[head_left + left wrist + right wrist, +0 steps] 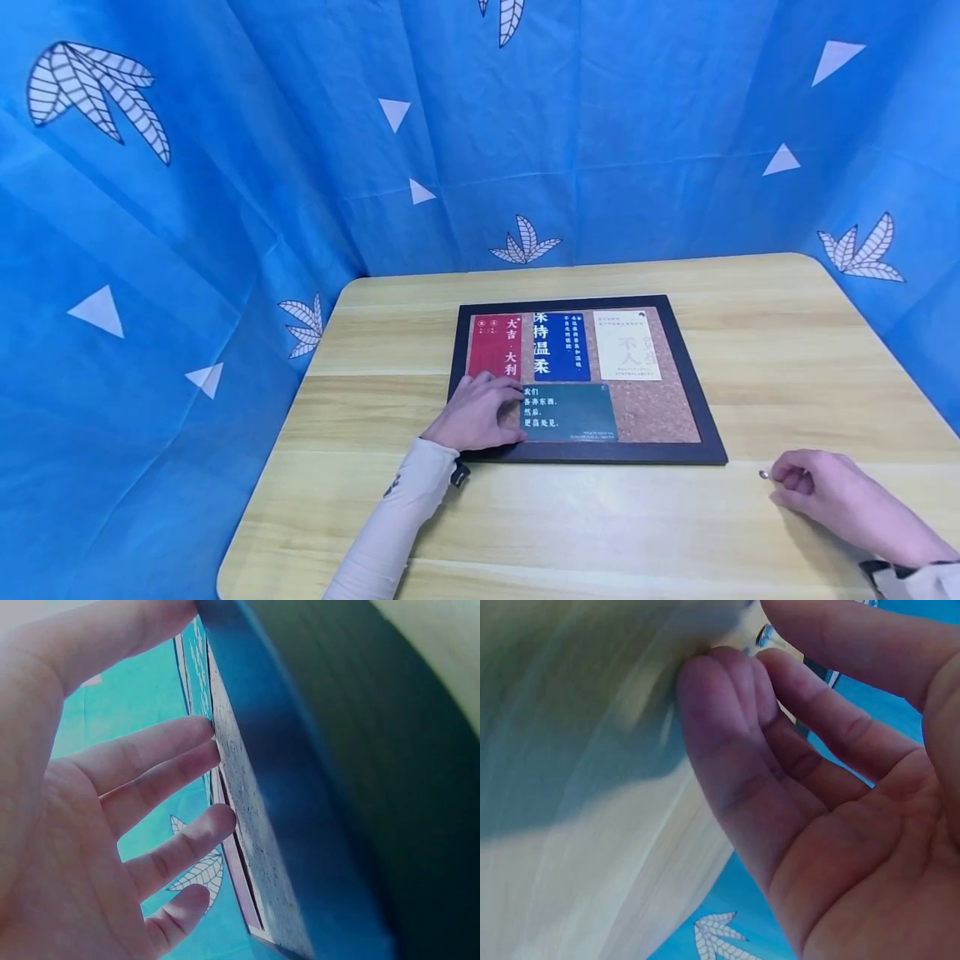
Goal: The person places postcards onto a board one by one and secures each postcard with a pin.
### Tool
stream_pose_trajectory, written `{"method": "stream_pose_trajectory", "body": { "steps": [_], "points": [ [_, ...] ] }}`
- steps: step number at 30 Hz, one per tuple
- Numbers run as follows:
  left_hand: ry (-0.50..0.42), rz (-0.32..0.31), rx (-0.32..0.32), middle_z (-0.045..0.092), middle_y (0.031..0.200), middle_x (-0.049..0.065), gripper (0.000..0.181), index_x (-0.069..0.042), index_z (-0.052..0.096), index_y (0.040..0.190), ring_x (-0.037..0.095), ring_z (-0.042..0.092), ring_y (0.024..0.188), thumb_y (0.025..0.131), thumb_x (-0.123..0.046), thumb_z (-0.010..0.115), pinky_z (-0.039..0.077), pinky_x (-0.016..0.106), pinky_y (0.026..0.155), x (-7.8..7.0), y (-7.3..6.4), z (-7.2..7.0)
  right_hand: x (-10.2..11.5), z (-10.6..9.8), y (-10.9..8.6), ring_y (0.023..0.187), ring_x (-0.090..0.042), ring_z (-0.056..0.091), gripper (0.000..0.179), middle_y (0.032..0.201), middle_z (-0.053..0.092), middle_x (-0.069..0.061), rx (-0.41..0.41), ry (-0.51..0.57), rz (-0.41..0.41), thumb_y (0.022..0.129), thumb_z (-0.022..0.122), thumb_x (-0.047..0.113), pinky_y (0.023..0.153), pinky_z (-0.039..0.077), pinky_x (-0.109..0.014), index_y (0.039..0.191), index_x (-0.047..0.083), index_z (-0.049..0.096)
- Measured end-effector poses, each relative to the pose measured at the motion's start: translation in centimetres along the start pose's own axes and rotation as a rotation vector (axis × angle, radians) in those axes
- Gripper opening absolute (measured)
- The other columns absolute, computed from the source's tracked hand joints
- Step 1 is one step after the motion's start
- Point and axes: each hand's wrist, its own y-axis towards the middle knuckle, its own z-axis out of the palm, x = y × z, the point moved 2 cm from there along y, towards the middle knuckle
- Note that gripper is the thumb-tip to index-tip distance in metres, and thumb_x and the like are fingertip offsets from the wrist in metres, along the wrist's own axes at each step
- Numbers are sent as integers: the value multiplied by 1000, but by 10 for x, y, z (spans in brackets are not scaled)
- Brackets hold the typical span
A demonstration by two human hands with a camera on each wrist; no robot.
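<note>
My left hand (480, 410) rests over the lower left of a framed cork board (660, 417). Its fingers reach the left end of a green card (573, 412) with white writing and the bottom of a red card (493, 342); in the left wrist view those fingers (180, 742) are spread and nearly straight. To the right of the board, my right hand (832, 496) is low over the table with curled fingers. A small silvery pin (763, 474) is at its fingertips. In the right wrist view the pin (764, 635) shows between thumb and forefinger; whether they pinch it is unclear.
A blue card (562, 348) and a cream card (628, 346) lie along the upper part of the board. The black frame sits on a light wooden table (570, 525). Blue patterned cloth (637, 125) hangs behind and at both sides.
</note>
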Motion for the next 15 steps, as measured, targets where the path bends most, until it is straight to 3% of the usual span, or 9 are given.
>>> {"method": "stream_pose_trajectory", "body": {
  "steps": [4,9,15],
  "points": [
    [-3,4,-1,64,143,-5,63,-20,71,133,16,52,121,82,-58,80,38,34,94,1,1,0,-3,-3,3,68,-3,52,14,79,66,2,-4,-2,41,86,79,8,60,47,-22,93,1,69],
    [-4,4,6,64,143,-5,64,-20,71,133,17,52,121,82,-58,79,38,34,94,2,1,0,-2,-3,3,66,0,47,18,77,62,3,-46,-7,3,87,80,10,60,45,-22,97,0,69],
    [-2,4,8,63,143,-5,64,-21,71,133,16,52,120,82,-58,79,39,34,94,2,1,0,5,-3,10,66,1,47,14,77,63,5,-32,-4,-27,91,75,11,60,44,-22,99,0,71]
  ]
}}
